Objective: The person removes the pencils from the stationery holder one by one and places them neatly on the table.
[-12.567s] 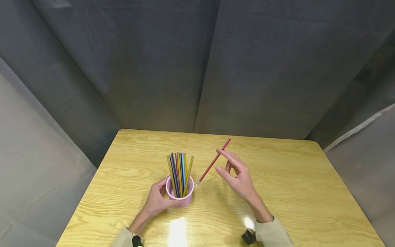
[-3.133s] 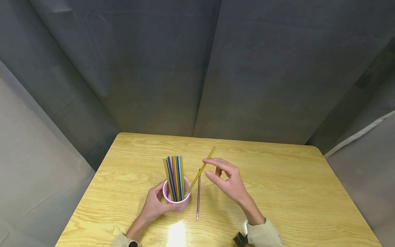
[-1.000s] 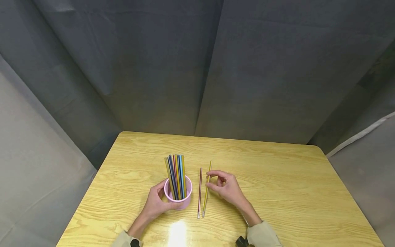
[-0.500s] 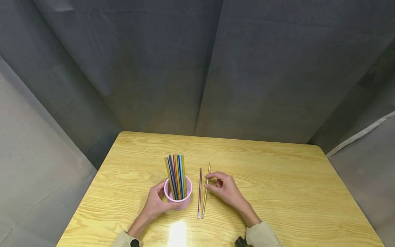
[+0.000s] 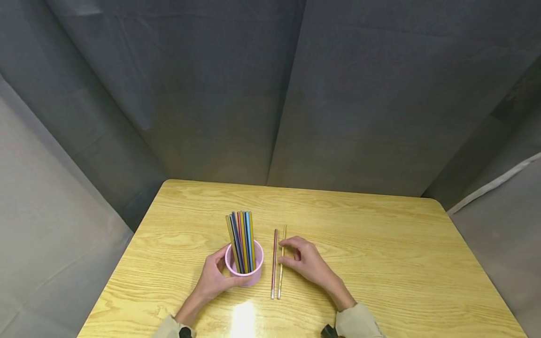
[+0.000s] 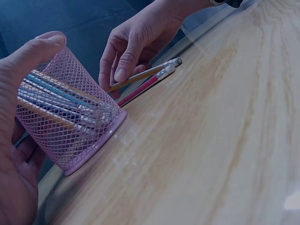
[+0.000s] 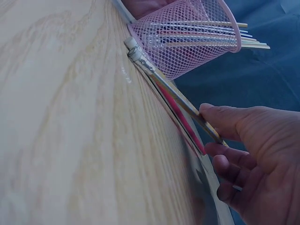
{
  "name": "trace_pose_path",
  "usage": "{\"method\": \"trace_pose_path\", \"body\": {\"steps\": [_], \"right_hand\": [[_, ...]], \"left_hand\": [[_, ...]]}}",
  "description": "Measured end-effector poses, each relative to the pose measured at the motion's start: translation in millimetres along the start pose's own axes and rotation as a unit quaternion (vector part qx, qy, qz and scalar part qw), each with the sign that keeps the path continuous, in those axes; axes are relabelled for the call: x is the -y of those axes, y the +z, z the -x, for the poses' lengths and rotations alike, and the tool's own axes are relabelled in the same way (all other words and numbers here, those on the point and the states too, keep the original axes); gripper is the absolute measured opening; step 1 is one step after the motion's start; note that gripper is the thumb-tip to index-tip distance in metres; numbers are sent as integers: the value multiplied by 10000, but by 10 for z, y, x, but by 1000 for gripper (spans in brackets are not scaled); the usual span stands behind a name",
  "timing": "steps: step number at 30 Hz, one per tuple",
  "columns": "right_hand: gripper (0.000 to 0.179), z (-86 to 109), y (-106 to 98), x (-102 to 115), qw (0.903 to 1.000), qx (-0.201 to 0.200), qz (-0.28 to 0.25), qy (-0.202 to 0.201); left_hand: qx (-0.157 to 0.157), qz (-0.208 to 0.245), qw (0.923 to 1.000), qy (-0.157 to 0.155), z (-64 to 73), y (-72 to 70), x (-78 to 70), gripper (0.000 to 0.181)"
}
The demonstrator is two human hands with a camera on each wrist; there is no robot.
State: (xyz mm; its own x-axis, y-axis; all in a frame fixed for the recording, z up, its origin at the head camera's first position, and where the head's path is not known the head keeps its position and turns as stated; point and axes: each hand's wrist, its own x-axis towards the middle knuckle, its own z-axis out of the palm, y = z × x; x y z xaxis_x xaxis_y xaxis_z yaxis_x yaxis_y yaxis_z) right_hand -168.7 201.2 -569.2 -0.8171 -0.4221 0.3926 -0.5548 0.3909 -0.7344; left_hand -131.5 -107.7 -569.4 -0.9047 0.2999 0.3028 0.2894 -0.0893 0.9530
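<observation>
My left hand (image 5: 213, 276) grips a pink mesh pencil cup (image 5: 255, 279), which stands upright on the table with several pencils (image 5: 242, 239) in it, yellow, dark blue, light blue and red among them. To the cup's right a red pencil (image 5: 274, 270) lies lengthwise on the wood. Beside it, nearly parallel, is a yellow pencil (image 5: 280, 281); my right hand (image 5: 308, 263) pinches it between thumb and fingers. Through the right wrist view, the yellow pencil (image 7: 185, 103) overlaps the red one (image 7: 185, 123), their eraser ends close together near the cup's base.
The wood-grain table (image 5: 380, 253) reaches well beyond both hands. Grey cloth (image 5: 211, 94) hangs behind its far edge and at both sides. A bright glare spot (image 5: 243, 319) shows near the front.
Earlier the red pencil, then the yellow one, came out of the cup in my right hand. Over the last second the yellow pencil shifts left and straightens beside the red; my left hand stays.
</observation>
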Motion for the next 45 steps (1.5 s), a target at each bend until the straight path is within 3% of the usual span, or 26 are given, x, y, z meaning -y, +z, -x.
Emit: {"method": "trace_pose_path", "body": {"steps": [15, 25, 45], "right_hand": [[47, -34, -17, 244, 9928, 480, 517, 971], [50, -22, -25, 245, 9918, 640, 504, 983], [53, -19, -14, 266, 9922, 580, 546, 954]], "left_hand": [[-36, -9, 10000, -52, -1, 2, -9, 91], [-17, 45, 10000, -35, 6, -4, 0, 91], [-17, 0, 10000, -23, -1, 3, -7, 91]]}}
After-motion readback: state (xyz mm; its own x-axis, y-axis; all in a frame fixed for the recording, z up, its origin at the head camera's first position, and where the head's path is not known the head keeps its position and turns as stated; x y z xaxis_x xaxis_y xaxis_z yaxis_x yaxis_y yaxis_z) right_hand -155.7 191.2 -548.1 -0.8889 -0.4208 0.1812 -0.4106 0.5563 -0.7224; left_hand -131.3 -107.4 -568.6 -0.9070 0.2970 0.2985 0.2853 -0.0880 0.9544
